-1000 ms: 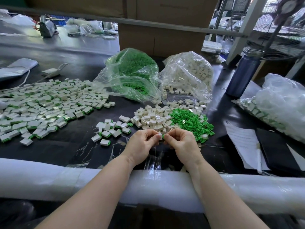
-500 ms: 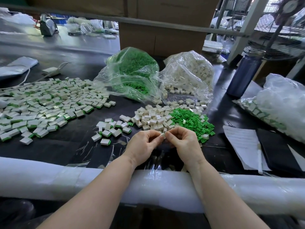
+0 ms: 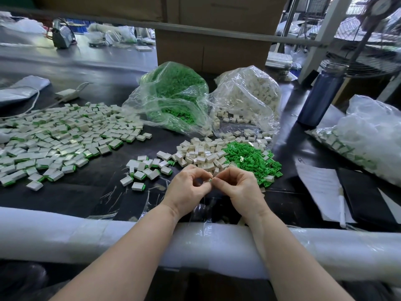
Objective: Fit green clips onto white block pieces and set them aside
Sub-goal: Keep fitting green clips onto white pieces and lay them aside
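Observation:
My left hand [image 3: 189,185] and my right hand [image 3: 237,186] meet fingertip to fingertip over the dark table, just before the padded front rail. Between them they pinch one small piece with a sliver of green clip [image 3: 210,180] showing; the fingers hide most of it. Beyond the hands lies a heap of bare white blocks [image 3: 200,153], and to its right a heap of loose green clips [image 3: 249,158]. A small group of finished blocks with green clips [image 3: 147,169] lies left of the hands, and a large spread of finished ones [image 3: 58,140] covers the left of the table.
Two clear bags stand behind the heaps, one of green clips [image 3: 173,94], one of white blocks [image 3: 249,96]. A blue bottle [image 3: 320,95], a bag of finished pieces [image 3: 366,137], papers [image 3: 321,187] and a black folder [image 3: 366,196] are at the right. A white padded rail [image 3: 86,237] runs along the front edge.
Both hands have stayed together at the same spot, lifting slightly, and their fingers keep working the small piece between them.

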`<state>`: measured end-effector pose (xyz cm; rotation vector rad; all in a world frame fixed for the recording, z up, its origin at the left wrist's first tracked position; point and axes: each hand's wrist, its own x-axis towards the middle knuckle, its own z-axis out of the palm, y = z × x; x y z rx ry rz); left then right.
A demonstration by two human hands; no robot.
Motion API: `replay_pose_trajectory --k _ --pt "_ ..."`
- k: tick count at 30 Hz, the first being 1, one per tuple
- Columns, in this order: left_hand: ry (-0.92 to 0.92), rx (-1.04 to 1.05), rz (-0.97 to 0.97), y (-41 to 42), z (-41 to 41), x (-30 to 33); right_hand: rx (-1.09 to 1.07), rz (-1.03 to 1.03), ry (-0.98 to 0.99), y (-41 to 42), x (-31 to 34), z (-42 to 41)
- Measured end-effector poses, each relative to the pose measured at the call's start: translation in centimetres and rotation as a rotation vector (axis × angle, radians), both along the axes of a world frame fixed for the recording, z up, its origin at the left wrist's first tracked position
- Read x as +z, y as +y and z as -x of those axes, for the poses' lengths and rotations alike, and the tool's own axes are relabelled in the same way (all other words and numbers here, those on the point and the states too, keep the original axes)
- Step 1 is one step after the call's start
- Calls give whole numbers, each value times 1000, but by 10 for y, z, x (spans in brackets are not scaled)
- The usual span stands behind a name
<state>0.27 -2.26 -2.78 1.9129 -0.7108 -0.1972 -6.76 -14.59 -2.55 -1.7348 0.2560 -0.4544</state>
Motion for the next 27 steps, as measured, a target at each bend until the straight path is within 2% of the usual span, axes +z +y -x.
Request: replay_pose_trajectory --k 10,15,27 --pt "128 -50 128 3 1 5 83 -51 3 0 0 -1" --pt "124 -100 111 5 1 5 171 6 34 1 0 -1" --pt "44 -176 32 4 0 0 202 -94 66 -1 2 0"
